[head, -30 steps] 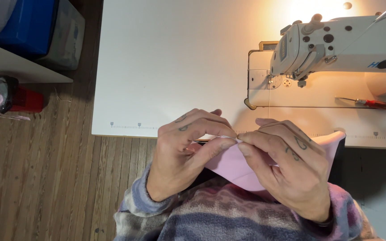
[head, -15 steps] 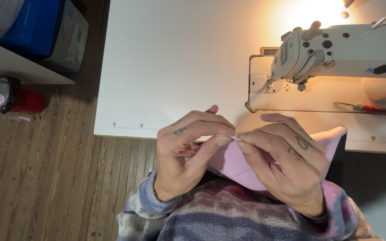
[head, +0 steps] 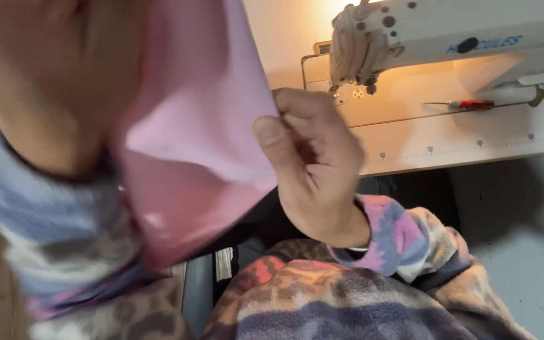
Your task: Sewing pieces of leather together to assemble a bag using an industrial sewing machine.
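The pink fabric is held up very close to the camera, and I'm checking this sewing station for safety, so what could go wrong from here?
The pink fabric covers much of the view, so the left hand is blurred and hard to track. The right hand pinches only the fabric's edge, so it might slip. A red-handled tool lies loose on the sewing machine bed and could catch the cloth.

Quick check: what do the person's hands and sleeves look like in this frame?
Both hands are bare, no gloves. The right hand ends in a fleece cuff patterned in purple, pink and cream patches. The left hand is close and blurred; its sleeve shows lavender-blue, cream and pink bands.
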